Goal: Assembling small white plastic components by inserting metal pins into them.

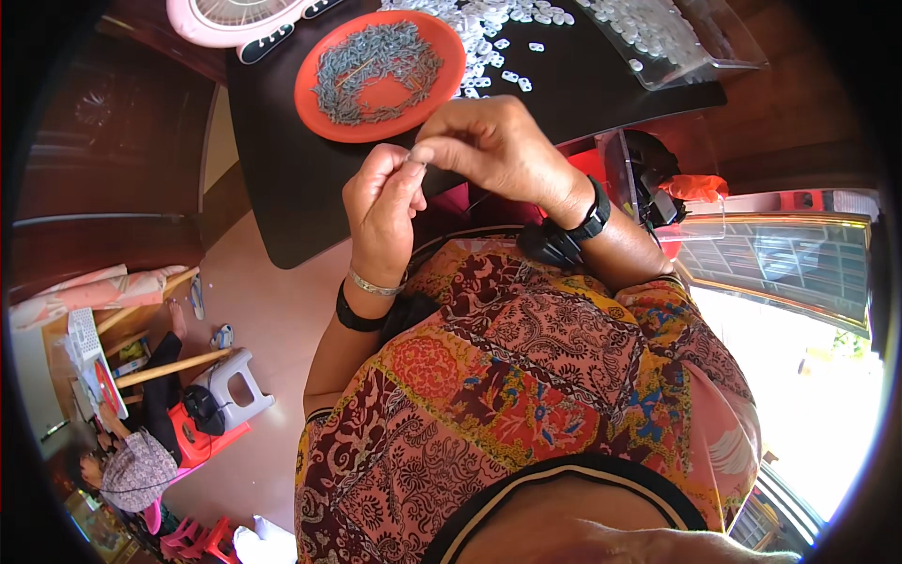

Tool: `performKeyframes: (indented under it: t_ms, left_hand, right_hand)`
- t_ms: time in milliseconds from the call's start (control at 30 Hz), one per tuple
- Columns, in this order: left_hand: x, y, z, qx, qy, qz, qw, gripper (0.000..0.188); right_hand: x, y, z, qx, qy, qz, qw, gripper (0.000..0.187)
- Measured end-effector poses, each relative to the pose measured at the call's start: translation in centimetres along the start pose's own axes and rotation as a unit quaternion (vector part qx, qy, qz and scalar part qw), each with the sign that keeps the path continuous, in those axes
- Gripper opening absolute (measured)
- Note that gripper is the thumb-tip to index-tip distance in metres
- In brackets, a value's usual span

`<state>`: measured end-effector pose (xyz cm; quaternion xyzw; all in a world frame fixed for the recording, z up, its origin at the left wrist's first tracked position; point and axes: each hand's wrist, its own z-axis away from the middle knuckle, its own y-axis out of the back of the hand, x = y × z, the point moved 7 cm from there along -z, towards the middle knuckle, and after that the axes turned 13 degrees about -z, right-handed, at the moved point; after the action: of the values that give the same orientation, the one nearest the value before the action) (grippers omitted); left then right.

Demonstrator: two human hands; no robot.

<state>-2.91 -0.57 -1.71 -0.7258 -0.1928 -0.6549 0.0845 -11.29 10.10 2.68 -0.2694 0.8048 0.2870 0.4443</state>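
Observation:
Both hands meet just in front of the red plate (449,56), fingertips touching. My left hand (383,202) is closed, thumb and index finger pinched together. From the right, my right hand (493,150) pinches at the same spot with thumb and forefinger. A tiny greyish bit shows between the fingertips, too small to name. On the plate, a ring of small grey screw-like pieces (343,80) lies around a bare middle. Beyond the right hand, many small white plastic pieces with holes (510,77) are scattered and heaped on the black table (282,169).
A clear tray (714,56) of white pieces stands at the table's far right. A pink-framed fan-like device (235,19) sits at the far left. Dark items and an orange bag (695,186) lie right of my forearm. Another person (141,461) sits at the lower left, near a grey stool (235,390).

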Motion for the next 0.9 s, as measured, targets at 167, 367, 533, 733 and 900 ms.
performKeyframes:
  t_ms: [167, 367, 533, 733, 900]
  left_hand:
    - [-0.8, 0.3, -0.4, -0.005, 0.031, 0.052, 0.998, 0.014]
    - [-1.3, 0.2, -0.6, -0.008, 0.072, 0.091, 0.993, 0.014]
    - [-1.4, 0.2, -0.7, -0.015, 0.066, 0.087, 0.994, 0.013]
    - [-1.6, 0.3, -0.8, -0.017, 0.071, 0.097, 0.993, 0.013]
    - [-1.4, 0.1, -0.9, -0.02, 0.063, 0.096, 0.993, 0.013]
  right_hand:
    - [2.0, 8.0, -0.3, 0.147, 0.001, 0.189, 0.971, 0.014]
    - [4.8, 11.9, -1.5, 0.077, -0.057, 0.334, 0.938, 0.019]
    - [5.7, 10.9, -4.1, 0.016, -0.003, 0.339, 0.941, 0.017]
    - [4.3, 7.9, -4.1, -0.059, -0.03, 0.357, 0.932, 0.016]
    - [3.1, 5.1, -1.2, -0.068, 0.04, 0.331, 0.94, 0.016]
